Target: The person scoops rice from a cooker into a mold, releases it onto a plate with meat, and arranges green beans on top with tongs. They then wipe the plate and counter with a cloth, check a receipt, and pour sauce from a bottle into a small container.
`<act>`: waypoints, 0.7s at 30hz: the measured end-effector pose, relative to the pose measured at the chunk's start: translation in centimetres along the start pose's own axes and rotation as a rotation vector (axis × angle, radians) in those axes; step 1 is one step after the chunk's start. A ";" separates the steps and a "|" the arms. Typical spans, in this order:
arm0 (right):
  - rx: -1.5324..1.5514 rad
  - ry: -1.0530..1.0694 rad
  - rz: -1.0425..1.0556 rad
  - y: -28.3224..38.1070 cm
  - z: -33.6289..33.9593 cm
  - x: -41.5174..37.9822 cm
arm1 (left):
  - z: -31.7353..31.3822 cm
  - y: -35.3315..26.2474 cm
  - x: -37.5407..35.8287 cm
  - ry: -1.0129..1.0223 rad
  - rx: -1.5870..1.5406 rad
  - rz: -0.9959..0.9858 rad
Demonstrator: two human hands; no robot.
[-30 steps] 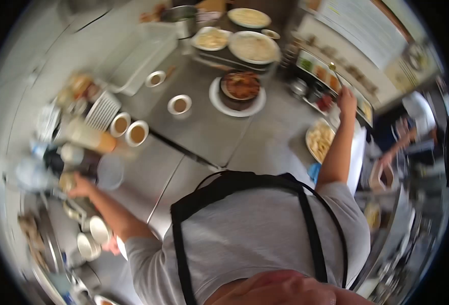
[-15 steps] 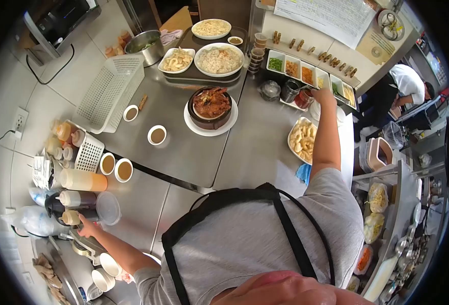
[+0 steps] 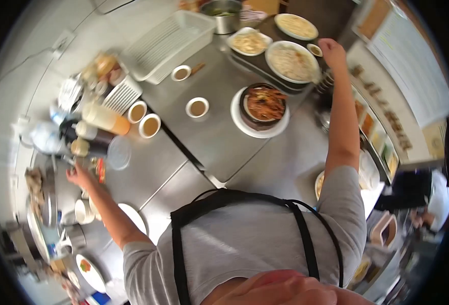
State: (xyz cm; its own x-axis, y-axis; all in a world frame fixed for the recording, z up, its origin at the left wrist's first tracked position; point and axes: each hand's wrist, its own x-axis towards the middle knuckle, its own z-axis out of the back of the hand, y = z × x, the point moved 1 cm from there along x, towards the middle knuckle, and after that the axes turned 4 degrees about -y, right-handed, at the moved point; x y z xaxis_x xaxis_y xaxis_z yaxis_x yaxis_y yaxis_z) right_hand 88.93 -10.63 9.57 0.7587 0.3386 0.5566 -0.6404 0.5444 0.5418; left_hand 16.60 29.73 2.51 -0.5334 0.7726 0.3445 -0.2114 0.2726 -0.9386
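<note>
My right hand [image 3: 332,52] is stretched far out at the right edge of the dark tray [image 3: 244,63], beside a small cup of brown sauce [image 3: 314,50]. Its fingers are curled closed; whatever they may hold is hidden. On the tray are an oval dish of pale food [image 3: 296,26], a square bowl [image 3: 250,42] and a larger bowl of rice-like food [image 3: 291,62]. My left hand [image 3: 80,177] hangs low on the left, fingers apart, just below a squeeze bottle [image 3: 80,148]. A clay pot of browned meat [image 3: 264,104] sits on a white plate [image 3: 244,124] between them.
Several sauce cups [image 3: 197,107] stand on the steel counter [image 3: 183,142]. A white plastic basket [image 3: 171,46] lies at the back, near a metal pot [image 3: 223,15]. Garnish containers [image 3: 369,127] line the right side. Another person [image 3: 435,201] bends over at far right.
My view has turned toward the right. My right hand has moved from the garnish containers to the tray's edge by the sauce cup. My left hand has drawn slightly away from the squeeze bottle.
</note>
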 end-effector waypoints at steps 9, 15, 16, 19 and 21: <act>-0.173 0.623 0.268 18.6 -28.6 -7.1 | 2.2 -9.8 -7.8 0.328 0.055 -0.224; -0.415 0.704 0.367 19.4 -35.4 -9.9 | 11.2 -9.6 -5.1 0.149 0.164 -0.301; -0.453 0.800 0.330 19.8 -34.9 -9.2 | 12.0 -9.7 -4.6 0.108 0.178 -0.277; -0.426 0.821 0.276 17.6 -33.0 -6.9 | 12.2 -9.8 -3.4 0.083 0.130 -0.322; -0.349 0.779 0.249 15.8 -30.5 -5.7 | 11.2 -9.7 -3.1 0.118 0.157 -0.382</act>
State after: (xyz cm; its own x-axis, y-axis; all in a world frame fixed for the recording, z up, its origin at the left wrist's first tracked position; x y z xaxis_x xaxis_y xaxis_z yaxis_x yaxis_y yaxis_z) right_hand 78.11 19.45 -4.29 0.5492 0.8354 -0.0228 -0.8215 0.5447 0.1687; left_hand 11.14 18.28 10.78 -0.2971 0.6956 0.6541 -0.5028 0.4684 -0.7265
